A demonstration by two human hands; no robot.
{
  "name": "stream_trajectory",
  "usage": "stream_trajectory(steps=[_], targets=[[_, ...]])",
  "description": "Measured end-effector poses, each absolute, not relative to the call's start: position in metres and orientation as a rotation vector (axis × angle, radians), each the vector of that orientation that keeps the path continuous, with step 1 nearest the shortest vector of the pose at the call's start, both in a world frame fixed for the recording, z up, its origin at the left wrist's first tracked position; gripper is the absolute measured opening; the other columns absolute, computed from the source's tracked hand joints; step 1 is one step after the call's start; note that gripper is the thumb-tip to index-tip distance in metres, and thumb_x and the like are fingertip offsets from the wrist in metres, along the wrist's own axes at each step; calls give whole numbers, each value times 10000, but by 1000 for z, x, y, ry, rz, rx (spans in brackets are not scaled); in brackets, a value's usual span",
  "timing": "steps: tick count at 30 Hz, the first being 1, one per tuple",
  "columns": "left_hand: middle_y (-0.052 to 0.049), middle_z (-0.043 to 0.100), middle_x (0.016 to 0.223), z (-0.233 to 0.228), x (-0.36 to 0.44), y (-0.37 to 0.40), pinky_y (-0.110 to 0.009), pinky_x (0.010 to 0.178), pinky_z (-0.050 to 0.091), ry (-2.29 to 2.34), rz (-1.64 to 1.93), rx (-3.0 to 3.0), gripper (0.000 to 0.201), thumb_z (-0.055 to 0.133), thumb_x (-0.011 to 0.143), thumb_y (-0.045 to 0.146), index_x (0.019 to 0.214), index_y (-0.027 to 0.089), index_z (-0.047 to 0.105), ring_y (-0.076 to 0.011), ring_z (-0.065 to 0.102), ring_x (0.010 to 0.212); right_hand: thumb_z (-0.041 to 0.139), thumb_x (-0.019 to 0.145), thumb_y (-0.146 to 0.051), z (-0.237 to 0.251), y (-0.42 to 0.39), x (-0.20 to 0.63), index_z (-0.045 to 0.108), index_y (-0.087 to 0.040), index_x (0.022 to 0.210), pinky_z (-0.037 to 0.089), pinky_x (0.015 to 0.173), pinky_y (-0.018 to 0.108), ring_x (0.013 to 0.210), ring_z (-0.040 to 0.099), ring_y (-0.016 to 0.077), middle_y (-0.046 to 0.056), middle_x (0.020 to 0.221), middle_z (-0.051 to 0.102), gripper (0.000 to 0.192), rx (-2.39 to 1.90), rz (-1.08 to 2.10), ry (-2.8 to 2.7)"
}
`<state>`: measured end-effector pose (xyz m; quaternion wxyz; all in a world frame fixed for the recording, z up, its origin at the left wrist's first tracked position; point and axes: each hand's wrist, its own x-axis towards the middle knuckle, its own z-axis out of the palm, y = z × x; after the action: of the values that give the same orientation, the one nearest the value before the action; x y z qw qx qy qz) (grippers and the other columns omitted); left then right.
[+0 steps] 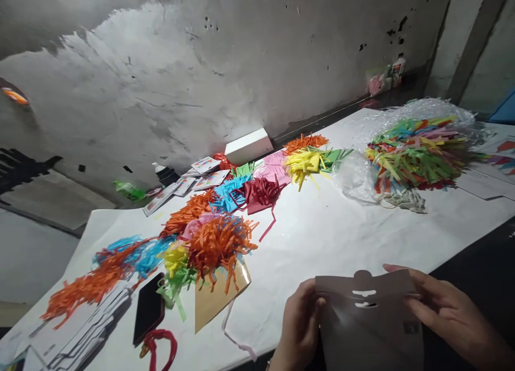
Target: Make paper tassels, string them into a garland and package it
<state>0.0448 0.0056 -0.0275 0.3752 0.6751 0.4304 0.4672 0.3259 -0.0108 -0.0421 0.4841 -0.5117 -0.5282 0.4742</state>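
Hands at the near edge of the bench [330, 237] share a brown card cutout [368, 320]: left hand [300, 323] pinches its left side, right hand [450, 309] its right, grip closed, keeping its slots facing up. Fringed paper [219, 242] lies far left.

Both hands, left hand [300, 320] and right hand [446, 306], grip a brown card sleeve [368, 317] at six o'clock; orange fringe [219, 242] lies at nine o'clock on the tabletop [322, 237].
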Motion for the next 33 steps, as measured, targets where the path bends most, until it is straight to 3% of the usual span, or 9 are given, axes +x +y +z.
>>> stream_trajectory(steps=[4,10,13,15,17,20,24,27,33], targets=[[-102,757,993,-21,24,18,-295,748,556,845,1164,1865,248,518,1019,320,1183,271,696,-212,709,856,624,942,-374,-20,2,330,792,-321,1094,606,742,314,873,733,246,79,1051,758,232,-944,1195,-1534],[-113,698,1035,-2,22,20,-316,738,524,819,974,1908,351,395,1039,378,1027,251,723,-227,674,862,488,987,-197,-20,3,327,783,-354,1044,576,761,310,875,700,189,62,1147,674,339,-775,1067,-1715],[-132,680,1047,1,31,16,-349,778,517,924,953,1940,245,484,993,366,1071,219,663,-265,648,921,477,942,-154,-17,-1,326,752,-317,1082,574,817,335,1000,694,230,83,1215,671,349,-905,830,-1783],[-111,668,992,-1,39,15,-300,712,501,937,994,1975,116,523,970,243,1032,218,618,-221,630,841,541,910,-163,-9,1,323,720,-293,1100,553,905,367,1093,669,256,87,1240,676,292,-958,627,-1870],[-85,658,960,-4,46,16,-264,677,481,900,1026,2017,150,502,955,122,1012,230,588,-181,608,789,620,902,-184,4,7,318,664,-256,1179,535,941,388,1089,666,263,94,1195,701,290,-933,429,-2047],[-85,650,1021,-7,54,19,-276,727,487,825,1032,2019,266,471,946,71,1111,252,574,-190,611,865,592,945,-166,19,20,306,574,-162,1284,545,792,372,877,695,240,94,1024,735,340,-880,166,-2331],[-72,627,1090,-10,61,20,-300,837,494,794,1056,1963,385,474,961,69,1269,295,520,-199,598,992,621,889,-127,27,33,296,611,-165,1006,449,580,348,653,646,240,53,797,683,123,-944,-50,-2567],[-62,612,1127,-13,64,19,-309,904,490,784,1052,1930,396,474,973,75,1293,307,501,-194,583,1054,697,832,-119,28,38,296,580,-190,963,392,540,313,634,659,220,22,796,686,189,-971,41,-2665],[-69,583,1250,-15,68,21,-342,1016,473,825,1035,1940,457,566,953,126,1356,300,440,-216,563,1189,643,865,-71,37,50,301,551,-193,1027,386,575,267,726,714,204,13,846,733,222,-1022,480,-2768]])
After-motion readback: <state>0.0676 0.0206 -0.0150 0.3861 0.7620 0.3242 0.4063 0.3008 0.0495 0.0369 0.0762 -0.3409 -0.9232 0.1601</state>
